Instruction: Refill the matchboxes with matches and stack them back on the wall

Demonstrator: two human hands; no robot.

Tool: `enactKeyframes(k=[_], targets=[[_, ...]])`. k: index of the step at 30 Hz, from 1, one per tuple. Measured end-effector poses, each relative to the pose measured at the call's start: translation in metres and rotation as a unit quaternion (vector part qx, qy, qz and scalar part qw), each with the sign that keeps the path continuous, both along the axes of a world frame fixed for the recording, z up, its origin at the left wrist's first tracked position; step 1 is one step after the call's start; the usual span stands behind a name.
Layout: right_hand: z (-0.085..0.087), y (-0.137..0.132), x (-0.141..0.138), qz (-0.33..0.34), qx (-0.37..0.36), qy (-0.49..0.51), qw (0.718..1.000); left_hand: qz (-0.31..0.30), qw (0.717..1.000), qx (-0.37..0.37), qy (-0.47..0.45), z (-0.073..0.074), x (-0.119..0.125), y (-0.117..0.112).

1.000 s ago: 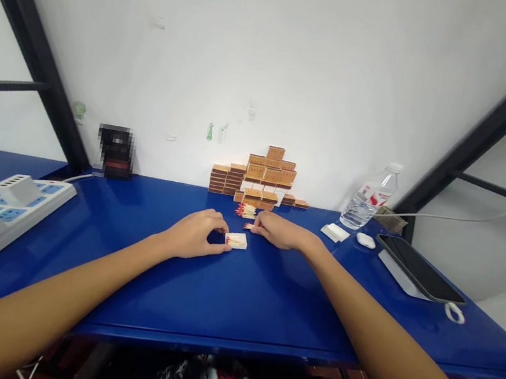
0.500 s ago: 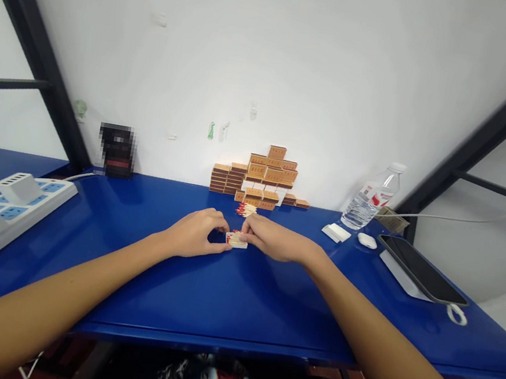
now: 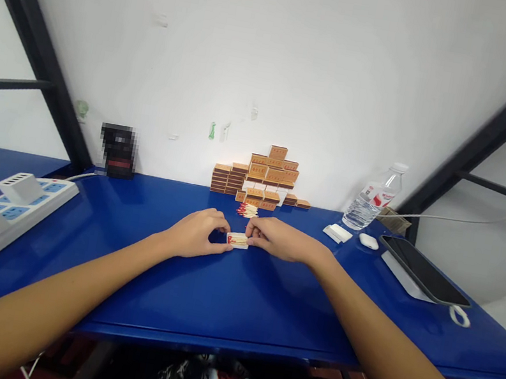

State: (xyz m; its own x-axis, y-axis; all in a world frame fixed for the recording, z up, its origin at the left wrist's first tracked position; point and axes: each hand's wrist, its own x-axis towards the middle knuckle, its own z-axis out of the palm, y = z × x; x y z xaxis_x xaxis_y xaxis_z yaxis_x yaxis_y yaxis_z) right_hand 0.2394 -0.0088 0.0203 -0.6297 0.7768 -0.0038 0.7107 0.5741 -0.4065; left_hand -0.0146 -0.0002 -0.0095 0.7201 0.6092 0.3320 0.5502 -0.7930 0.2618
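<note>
A small white matchbox tray point(image 3: 238, 246) lies on the blue table, filled with red-headed matches point(image 3: 239, 239) lying lengthwise, heads to the left. My left hand point(image 3: 200, 232) pinches the tray's left end between thumb and forefinger. At the right end, the bent fingers of my right hand point(image 3: 271, 238) close about the tray's edge, and their tips partly hide that corner. Just beyond the tray is a loose pile of matches point(image 3: 248, 211), red heads to the left.
Stacked matchboxes point(image 3: 272, 173) stand against the wall behind the pile. To the right are a water bottle point(image 3: 372, 200), white earbud case point(image 3: 368, 241), white block point(image 3: 337, 233) and propped phone point(image 3: 421, 269). A power strip point(image 3: 10, 220) lies left, near a dark pixelated object point(image 3: 118, 151).
My right hand has drawn slightly right, from over the matches to the tray's right end, uncovering more of them. My left hand keeps its hold.
</note>
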Motion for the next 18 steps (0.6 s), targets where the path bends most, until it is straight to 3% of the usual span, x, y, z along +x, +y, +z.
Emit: enactKeyframes(k=[12,18], targets=[[-0.007,-0.002,-0.011,-0.019,0.045,0.017,0.999,0.003,1.0,0.002,0.009,0.001,0.001,-0.001],[-0.011,-0.004,-0.015,-0.012,0.03,0.029,0.999,0.004,1.0,0.004,0.009,0.0,0.001,0.0]])
